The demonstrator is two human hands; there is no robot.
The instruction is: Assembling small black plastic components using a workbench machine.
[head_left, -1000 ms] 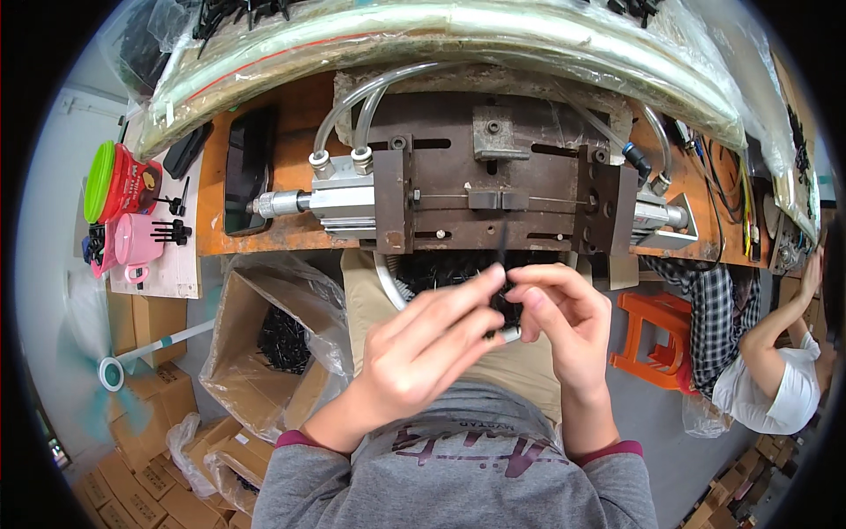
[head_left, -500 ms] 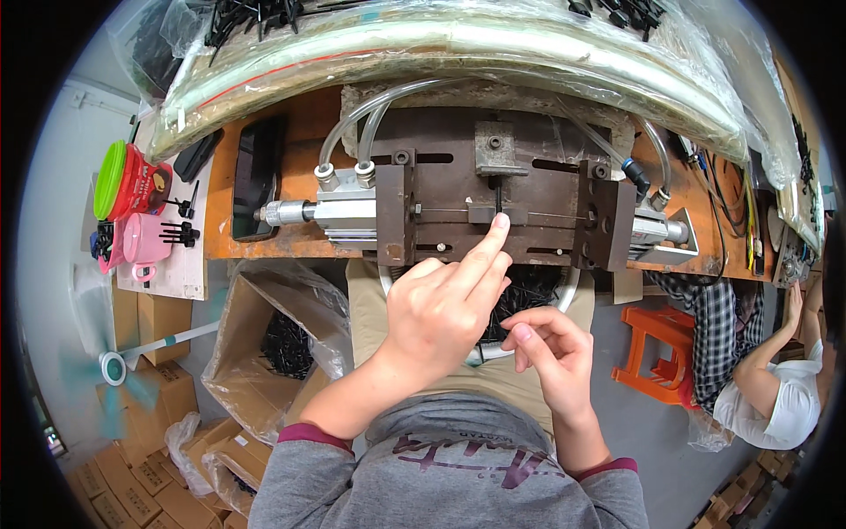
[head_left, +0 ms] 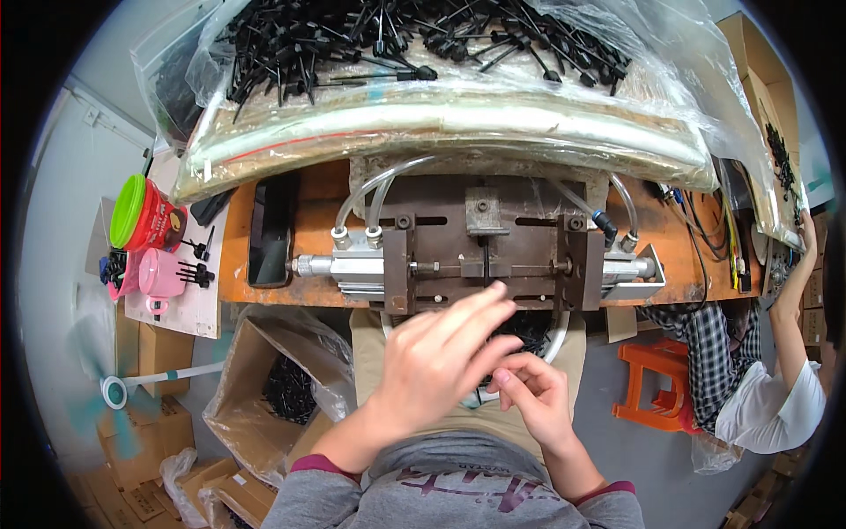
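My left hand (head_left: 441, 353) is just in front of a dark metal press fixture (head_left: 436, 198), its fingers stretched out and slightly blurred. Beside it, lower right, my right hand (head_left: 539, 401) has its fingers curled and thumb close to them; whatever they may hold is hidden. A thin black plastic part (head_left: 486, 256) stands in the fixture's middle, under a steel bracket (head_left: 483, 212) and between small clamping blocks. Air cylinders sit at both sides, the left cylinder (head_left: 357, 271) and the right cylinder (head_left: 627, 271), with rods reaching inward.
Behind the fixture, a plastic-covered tray (head_left: 458, 123) bears many black parts (head_left: 379, 40). A phone (head_left: 271, 231), a pink mug (head_left: 161, 273) and a red tub (head_left: 159, 216) are at left. Below stands a lined carton (head_left: 256, 379). A co-worker (head_left: 767, 406) sits right, near an orange stool (head_left: 652, 388).
My left hand has drawn back from the black part, where its index fingertip was. The cylinder rods now reach further inward. My right hand's fingers have closed more, and the view has tilted up.
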